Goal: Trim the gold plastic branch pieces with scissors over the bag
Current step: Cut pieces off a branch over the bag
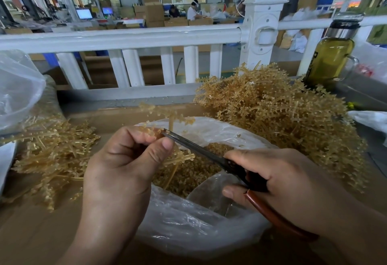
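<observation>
My left hand (123, 160) pinches a gold plastic branch piece (170, 118) between thumb and fingers, holding it over the clear plastic bag (188, 222). Its top sprigs stick up blurred above my fingers and more sprigs hang below. My right hand (278, 183) grips the scissors (201, 149) by their brown handles. The dark blades lie together, their tip touching the branch stem right beside my left thumb. The bag's open mouth shows a heap of cut gold bits inside.
A big heap of gold branches (278, 118) lies at the right and a smaller pile (52, 151) at the left on the cardboard surface. A white railing (134, 38) runs behind. A bottle of yellow liquid (333, 55) stands at the right, another plastic bag (18, 88) at the left.
</observation>
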Action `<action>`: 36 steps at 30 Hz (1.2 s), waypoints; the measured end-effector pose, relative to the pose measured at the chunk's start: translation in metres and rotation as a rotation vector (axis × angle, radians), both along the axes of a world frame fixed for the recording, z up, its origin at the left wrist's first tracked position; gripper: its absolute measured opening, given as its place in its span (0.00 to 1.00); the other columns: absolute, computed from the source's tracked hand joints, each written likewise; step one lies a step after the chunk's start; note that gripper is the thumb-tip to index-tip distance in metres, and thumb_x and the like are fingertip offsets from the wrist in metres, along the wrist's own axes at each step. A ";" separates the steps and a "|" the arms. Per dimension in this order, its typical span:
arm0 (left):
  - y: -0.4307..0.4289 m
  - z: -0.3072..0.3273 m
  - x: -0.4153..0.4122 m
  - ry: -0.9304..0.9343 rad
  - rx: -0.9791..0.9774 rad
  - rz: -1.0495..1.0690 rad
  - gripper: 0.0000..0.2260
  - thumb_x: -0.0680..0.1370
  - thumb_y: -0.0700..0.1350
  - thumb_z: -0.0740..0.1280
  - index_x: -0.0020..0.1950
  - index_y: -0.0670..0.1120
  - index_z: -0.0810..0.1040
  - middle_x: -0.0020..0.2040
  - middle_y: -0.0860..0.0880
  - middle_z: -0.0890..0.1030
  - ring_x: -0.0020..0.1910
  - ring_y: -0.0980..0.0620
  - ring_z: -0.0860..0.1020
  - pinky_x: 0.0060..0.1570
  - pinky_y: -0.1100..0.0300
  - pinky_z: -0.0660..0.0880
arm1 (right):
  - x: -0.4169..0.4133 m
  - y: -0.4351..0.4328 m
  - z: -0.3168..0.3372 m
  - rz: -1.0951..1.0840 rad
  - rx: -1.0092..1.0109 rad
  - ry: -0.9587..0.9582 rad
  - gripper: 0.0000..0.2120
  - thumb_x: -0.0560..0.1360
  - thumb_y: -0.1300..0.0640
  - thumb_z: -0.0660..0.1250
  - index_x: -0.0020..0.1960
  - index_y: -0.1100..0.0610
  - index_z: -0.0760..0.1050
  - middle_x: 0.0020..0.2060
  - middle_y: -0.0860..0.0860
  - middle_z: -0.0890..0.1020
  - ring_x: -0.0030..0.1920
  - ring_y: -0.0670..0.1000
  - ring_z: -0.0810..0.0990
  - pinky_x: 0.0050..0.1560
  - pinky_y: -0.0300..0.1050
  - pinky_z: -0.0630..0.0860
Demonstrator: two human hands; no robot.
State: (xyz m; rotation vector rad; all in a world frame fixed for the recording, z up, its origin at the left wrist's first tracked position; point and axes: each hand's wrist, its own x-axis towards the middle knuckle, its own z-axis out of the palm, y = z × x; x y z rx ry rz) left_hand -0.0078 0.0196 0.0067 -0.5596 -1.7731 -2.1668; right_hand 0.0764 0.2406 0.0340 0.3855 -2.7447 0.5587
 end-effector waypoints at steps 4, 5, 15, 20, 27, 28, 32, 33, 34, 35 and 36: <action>-0.001 0.000 -0.001 0.049 -0.067 0.084 0.11 0.64 0.54 0.81 0.39 0.55 0.81 0.39 0.51 0.85 0.40 0.52 0.84 0.44 0.65 0.80 | 0.000 0.000 0.000 -0.003 0.002 -0.022 0.24 0.72 0.31 0.60 0.56 0.47 0.76 0.36 0.41 0.79 0.37 0.42 0.79 0.32 0.41 0.75; -0.001 -0.001 -0.001 0.068 -0.092 0.097 0.10 0.65 0.55 0.79 0.39 0.56 0.81 0.39 0.51 0.85 0.40 0.53 0.85 0.44 0.64 0.80 | -0.001 0.001 0.000 0.000 0.000 -0.025 0.24 0.72 0.31 0.60 0.56 0.47 0.76 0.36 0.41 0.79 0.37 0.43 0.79 0.32 0.42 0.75; 0.001 0.000 0.001 0.021 -0.028 0.057 0.09 0.65 0.56 0.78 0.39 0.55 0.81 0.38 0.50 0.86 0.39 0.53 0.86 0.42 0.67 0.79 | -0.001 0.001 -0.001 0.042 -0.035 -0.015 0.17 0.74 0.34 0.62 0.48 0.47 0.77 0.31 0.41 0.74 0.33 0.42 0.76 0.30 0.37 0.69; 0.001 -0.001 0.000 -0.008 0.040 -0.035 0.15 0.63 0.59 0.81 0.39 0.53 0.82 0.39 0.50 0.86 0.41 0.52 0.85 0.44 0.64 0.80 | -0.002 0.000 -0.001 0.045 -0.038 -0.003 0.15 0.74 0.35 0.63 0.47 0.46 0.77 0.31 0.40 0.73 0.33 0.41 0.75 0.31 0.34 0.67; 0.001 -0.001 0.000 -0.012 0.083 -0.106 0.13 0.64 0.56 0.81 0.40 0.53 0.82 0.38 0.50 0.85 0.40 0.52 0.84 0.44 0.65 0.79 | -0.001 -0.002 0.000 0.031 -0.033 0.015 0.14 0.74 0.37 0.63 0.45 0.47 0.76 0.29 0.40 0.72 0.32 0.42 0.75 0.30 0.33 0.66; 0.001 -0.001 0.000 -0.011 0.083 -0.107 0.13 0.64 0.57 0.81 0.39 0.53 0.82 0.37 0.50 0.85 0.40 0.53 0.84 0.45 0.65 0.79 | -0.001 -0.003 0.001 0.026 -0.030 0.012 0.13 0.75 0.37 0.63 0.44 0.46 0.76 0.28 0.41 0.71 0.32 0.42 0.74 0.30 0.33 0.66; 0.000 -0.002 -0.001 -0.033 0.073 -0.118 0.14 0.63 0.59 0.81 0.39 0.53 0.82 0.37 0.51 0.84 0.40 0.52 0.84 0.44 0.65 0.79 | 0.000 -0.002 0.003 0.016 -0.022 -0.010 0.13 0.74 0.39 0.66 0.42 0.48 0.74 0.28 0.42 0.72 0.31 0.44 0.75 0.29 0.36 0.66; -0.001 -0.003 -0.001 -0.040 0.063 -0.117 0.15 0.62 0.59 0.81 0.39 0.53 0.83 0.37 0.51 0.84 0.40 0.52 0.84 0.44 0.65 0.79 | 0.000 -0.002 0.003 0.012 -0.020 -0.017 0.13 0.74 0.39 0.66 0.41 0.48 0.74 0.29 0.42 0.72 0.31 0.44 0.75 0.28 0.36 0.66; -0.002 -0.003 -0.001 -0.045 0.056 -0.119 0.15 0.62 0.60 0.81 0.39 0.53 0.82 0.37 0.51 0.84 0.41 0.51 0.84 0.44 0.65 0.79 | 0.000 -0.002 0.003 0.010 -0.017 -0.021 0.13 0.74 0.39 0.66 0.41 0.48 0.74 0.28 0.42 0.72 0.31 0.44 0.75 0.28 0.36 0.66; -0.002 -0.003 -0.002 -0.049 0.052 -0.122 0.15 0.62 0.60 0.81 0.38 0.53 0.82 0.37 0.50 0.84 0.41 0.51 0.84 0.44 0.65 0.79 | 0.000 -0.002 0.003 0.008 -0.014 -0.025 0.13 0.74 0.38 0.66 0.41 0.47 0.73 0.28 0.42 0.71 0.32 0.44 0.75 0.29 0.37 0.66; -0.003 -0.003 -0.002 -0.052 0.048 -0.125 0.15 0.62 0.60 0.82 0.38 0.53 0.82 0.37 0.50 0.84 0.41 0.50 0.84 0.45 0.64 0.79 | 0.000 -0.002 0.004 0.006 -0.011 -0.030 0.13 0.74 0.38 0.65 0.41 0.47 0.73 0.28 0.42 0.71 0.32 0.44 0.75 0.29 0.37 0.66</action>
